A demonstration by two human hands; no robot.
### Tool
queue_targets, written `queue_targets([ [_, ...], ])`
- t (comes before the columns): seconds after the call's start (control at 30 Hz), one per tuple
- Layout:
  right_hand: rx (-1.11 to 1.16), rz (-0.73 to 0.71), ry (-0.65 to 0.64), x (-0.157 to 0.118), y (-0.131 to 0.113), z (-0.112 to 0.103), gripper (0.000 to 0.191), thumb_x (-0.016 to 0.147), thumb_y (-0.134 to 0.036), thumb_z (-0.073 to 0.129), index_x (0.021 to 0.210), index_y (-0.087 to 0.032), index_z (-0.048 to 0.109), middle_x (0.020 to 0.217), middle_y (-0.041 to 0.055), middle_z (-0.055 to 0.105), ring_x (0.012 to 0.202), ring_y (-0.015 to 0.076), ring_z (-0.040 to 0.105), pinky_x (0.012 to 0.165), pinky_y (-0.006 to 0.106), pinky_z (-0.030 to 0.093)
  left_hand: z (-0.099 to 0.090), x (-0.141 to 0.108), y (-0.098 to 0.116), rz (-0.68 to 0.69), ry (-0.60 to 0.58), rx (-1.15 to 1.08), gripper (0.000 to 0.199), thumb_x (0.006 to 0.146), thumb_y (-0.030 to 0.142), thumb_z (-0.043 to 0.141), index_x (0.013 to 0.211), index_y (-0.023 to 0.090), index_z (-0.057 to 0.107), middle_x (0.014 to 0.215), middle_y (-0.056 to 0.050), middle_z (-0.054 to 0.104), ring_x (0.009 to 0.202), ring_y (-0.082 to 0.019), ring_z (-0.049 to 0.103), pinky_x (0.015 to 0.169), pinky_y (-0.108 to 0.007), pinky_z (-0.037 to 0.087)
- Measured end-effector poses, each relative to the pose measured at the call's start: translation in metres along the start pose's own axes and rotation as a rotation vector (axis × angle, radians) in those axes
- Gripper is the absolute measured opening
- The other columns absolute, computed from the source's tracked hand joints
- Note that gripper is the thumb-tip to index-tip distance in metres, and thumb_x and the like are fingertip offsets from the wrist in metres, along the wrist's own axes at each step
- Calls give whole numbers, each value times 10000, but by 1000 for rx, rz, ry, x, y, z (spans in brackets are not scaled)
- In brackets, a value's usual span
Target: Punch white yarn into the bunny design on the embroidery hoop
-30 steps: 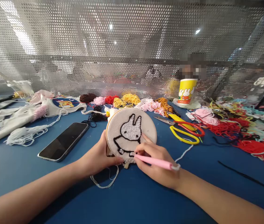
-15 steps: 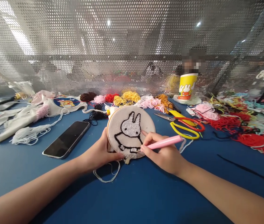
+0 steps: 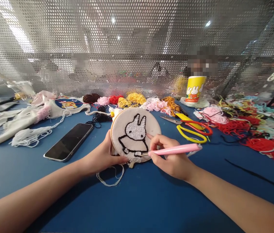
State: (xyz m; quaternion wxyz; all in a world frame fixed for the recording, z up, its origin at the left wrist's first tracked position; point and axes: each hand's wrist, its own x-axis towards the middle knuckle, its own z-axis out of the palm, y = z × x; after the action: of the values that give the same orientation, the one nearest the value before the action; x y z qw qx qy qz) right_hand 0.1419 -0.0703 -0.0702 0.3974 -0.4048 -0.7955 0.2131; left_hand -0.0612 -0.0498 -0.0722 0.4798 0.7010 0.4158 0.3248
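An embroidery hoop (image 3: 155, 124) stretched with pale cloth stands tilted over the table, bearing a black-outlined rabbit (image 3: 135, 130) whose head is filled with white loops. My left hand (image 3: 103, 152) grips the hoop at its lower left rim, the thumb in front and the other fingers hidden behind. In my right hand (image 3: 169, 158) is a pink punch needle (image 3: 175, 150), pinched between thumb and fingers. Its metal tip meets the cloth at the small black-edged shape near the rabbit's lower right. A loop of white yarn (image 3: 110, 184) hangs below the hoop onto the table.
Left of the hoop lies a black phone (image 3: 68, 142), with white yarn (image 3: 27, 137) beyond it. Yellow-and-red-handled scissors (image 3: 191, 133) lie to the right. Piles of coloured yarn (image 3: 234, 127), a yellow rabbit cup (image 3: 195, 89) and a perforated metal screen (image 3: 137, 38) are farther back.
The punch needle has drawn slightly right, showing more of its metal shaft, and its handle tips lower. My right hand shifts with it; my left hand keeps its hold on the hoop.
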Motion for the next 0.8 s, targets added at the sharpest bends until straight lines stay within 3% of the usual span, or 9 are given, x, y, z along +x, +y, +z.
queue_targets([
  [0.3, 78, 80, 75, -1, 3, 4, 126, 736, -203, 452, 620, -185, 407, 569, -39, 428, 520, 84, 425, 497, 220, 368, 0, 0, 1, 2, 6, 59, 887, 606, 212, 664, 1276, 212, 82, 1314, -81, 280, 1216, -226, 254, 1004, -358, 254],
  [0.5, 59, 107, 61, 0, 1, 3, 165, 772, -271, 439, 633, -185, 423, 541, -46, 432, 479, 73, 416, 501, 220, 376, -1, 1, -2, 33, -8, 13, 929, 615, 198, 664, 1289, 236, 26, 1332, -76, 266, 1220, -212, 259, 1013, -348, 238],
  [0.67, 38, 37, 50, 0, 4, 3, 129, 765, -228, 442, 644, -183, 445, 577, -37, 448, 531, 82, 448, 615, 258, 424, -1, 1, -6, 38, -6, 2, 930, 614, 205, 666, 1293, 235, 31, 1341, -80, 260, 1223, -220, 256, 1014, -361, 232],
  [0.8, 125, 106, 136, 0, 7, 6, 238, 757, -297, 491, 555, -181, 441, 461, -57, 433, 450, 72, 439, 667, 292, 446, -1, 0, -3, 29, -16, -8, 934, 616, 199, 660, 1298, 233, 22, 1323, -82, 298, 1206, -226, 289, 1010, -376, 234],
])
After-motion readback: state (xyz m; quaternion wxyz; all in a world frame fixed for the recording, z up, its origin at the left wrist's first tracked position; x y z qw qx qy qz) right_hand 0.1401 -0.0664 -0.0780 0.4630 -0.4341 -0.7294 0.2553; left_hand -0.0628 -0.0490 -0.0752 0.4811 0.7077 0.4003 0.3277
